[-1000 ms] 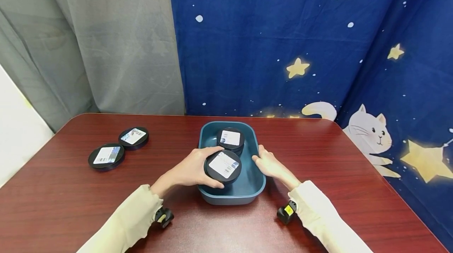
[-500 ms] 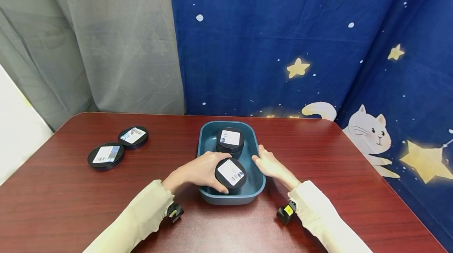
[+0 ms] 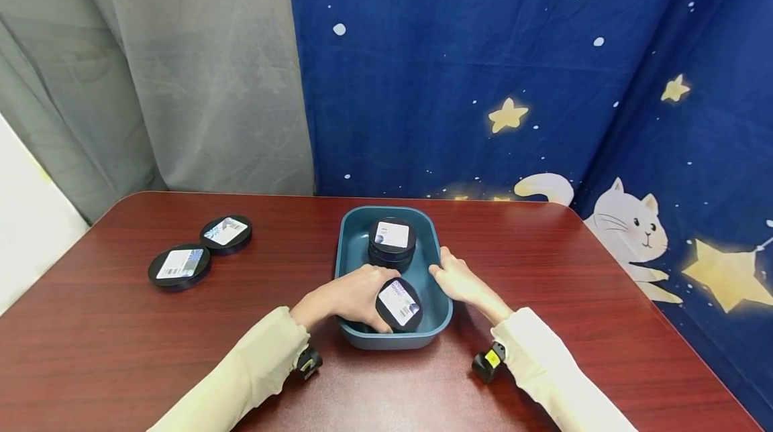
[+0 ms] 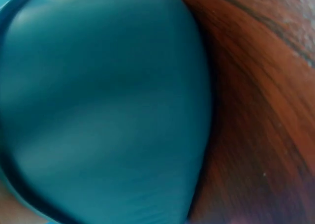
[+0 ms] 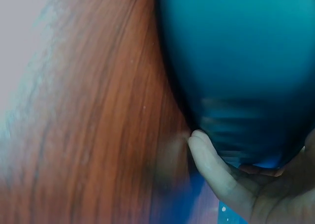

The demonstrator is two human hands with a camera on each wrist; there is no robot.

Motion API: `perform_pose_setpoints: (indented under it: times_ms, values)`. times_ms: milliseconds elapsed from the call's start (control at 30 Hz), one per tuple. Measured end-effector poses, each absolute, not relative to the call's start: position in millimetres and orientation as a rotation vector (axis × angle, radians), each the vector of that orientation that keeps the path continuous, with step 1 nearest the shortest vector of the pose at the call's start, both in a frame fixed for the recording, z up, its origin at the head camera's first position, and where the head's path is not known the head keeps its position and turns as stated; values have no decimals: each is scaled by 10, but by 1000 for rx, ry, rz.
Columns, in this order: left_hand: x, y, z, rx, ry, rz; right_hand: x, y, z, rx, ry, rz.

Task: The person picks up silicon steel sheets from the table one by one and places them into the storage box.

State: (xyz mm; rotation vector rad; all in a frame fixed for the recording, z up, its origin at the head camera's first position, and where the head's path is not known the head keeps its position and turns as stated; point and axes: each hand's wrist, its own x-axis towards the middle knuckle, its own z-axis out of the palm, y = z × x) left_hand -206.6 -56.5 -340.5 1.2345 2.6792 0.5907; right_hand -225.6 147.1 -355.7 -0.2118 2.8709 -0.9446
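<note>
In the head view my left hand (image 3: 360, 294) grips a flat round black container (image 3: 399, 304) with a white label. It lies within the near half of a blue plastic bin (image 3: 395, 341), its lid tilted a little. At the bin's far end stand similar black containers (image 3: 391, 241), one on top of another. My right hand (image 3: 455, 279) grips the bin's right rim, thumb over the edge. The bin's outer wall (image 4: 108, 111) fills much of the left wrist view, where the held container is hidden. Fingers (image 5: 216, 170) press against the bin in the right wrist view.
Two more labelled black containers, a nearer one (image 3: 179, 267) and a farther one (image 3: 226, 234), lie side by side on the left of the reddish wooden table (image 3: 525, 251). Grey and blue curtains (image 3: 423, 70) hang behind the table's far edge.
My left hand has moved right and nearer with the black container, bringing it from the bin's left middle into its near half. The right hand stays on the rim.
</note>
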Motion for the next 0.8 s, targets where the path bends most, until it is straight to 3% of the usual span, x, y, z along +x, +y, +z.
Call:
perform_pose_setpoints:
  times_ms: [800]
  values:
    - [-2001, -459, -3399, 1040, 2636, 320, -2255, 1471, -3553, -228, 2875, -930]
